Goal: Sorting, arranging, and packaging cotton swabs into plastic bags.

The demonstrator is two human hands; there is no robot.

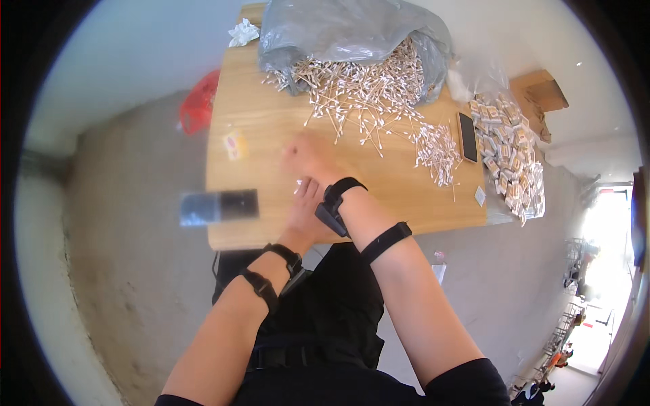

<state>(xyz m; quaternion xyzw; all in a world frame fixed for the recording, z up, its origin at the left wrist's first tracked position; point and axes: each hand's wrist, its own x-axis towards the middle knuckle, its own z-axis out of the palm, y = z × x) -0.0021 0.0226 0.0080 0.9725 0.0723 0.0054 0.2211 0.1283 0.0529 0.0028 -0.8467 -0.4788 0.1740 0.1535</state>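
Observation:
Above the front part of the wooden table, my right hand reaches across to the left and is smeared by motion, so its fingers cannot be read. Just below it and partly behind my right wrist, my left hand has its fingers curled in. A small white tip like a cotton swab's shows at those fingers; the rest of it is hidden. Beyond both hands lies a big loose heap of cotton swabs, spilling from a grey plastic bag. A smaller swab pile lies to the right.
On the table are a dark phone, a dark translucent strip, a yellow-and-pink packet and crumpled tissue. Many small packed boxes are heaped at the right, near a cardboard box. A red bag hangs left.

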